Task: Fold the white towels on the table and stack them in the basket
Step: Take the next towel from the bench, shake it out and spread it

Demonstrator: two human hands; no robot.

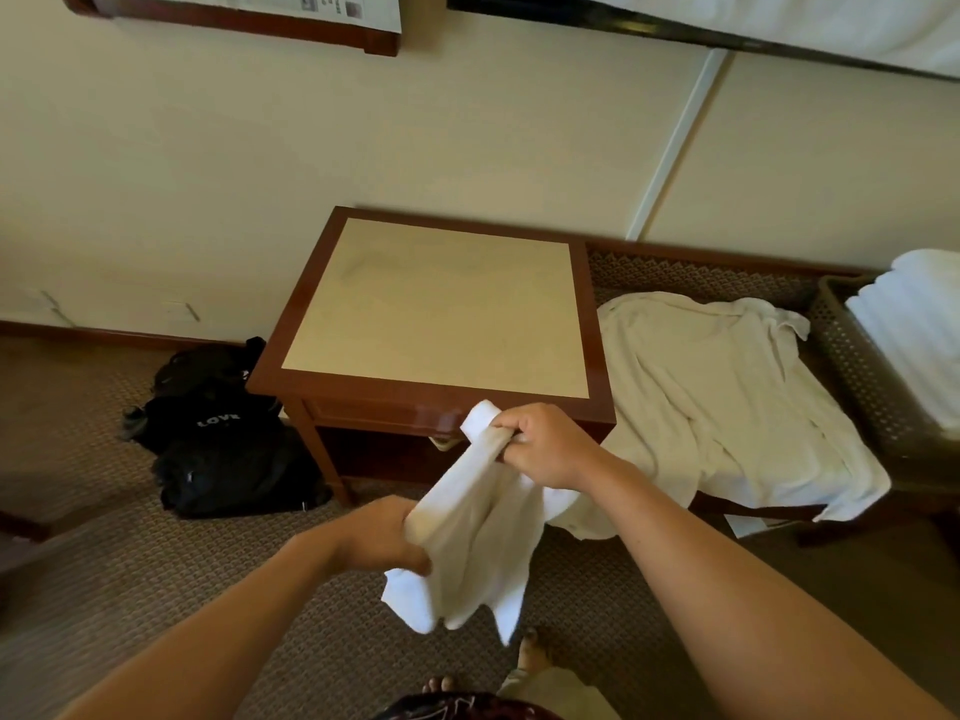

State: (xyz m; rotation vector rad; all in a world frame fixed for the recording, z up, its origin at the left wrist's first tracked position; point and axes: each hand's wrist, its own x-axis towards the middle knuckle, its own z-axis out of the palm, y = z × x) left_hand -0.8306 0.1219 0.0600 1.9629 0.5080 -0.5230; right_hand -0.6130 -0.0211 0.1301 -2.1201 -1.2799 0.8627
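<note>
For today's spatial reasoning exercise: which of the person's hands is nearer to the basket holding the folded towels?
Right. The right hand grips the towel nearer the basket at far right; the left hand holds it lower and further left.

I can't see the fingertips of my left hand; the small towel covers them. The basket on the right is cut by the frame edge, as are its folded towels. The big towel hides the bench beneath it.

Both forearms extend forward toward 12 o'clock. The right hand is raised with fingers curled tight. The left hand, at its 7 o'clock, is lower, fingers likewise clenched.
</note>
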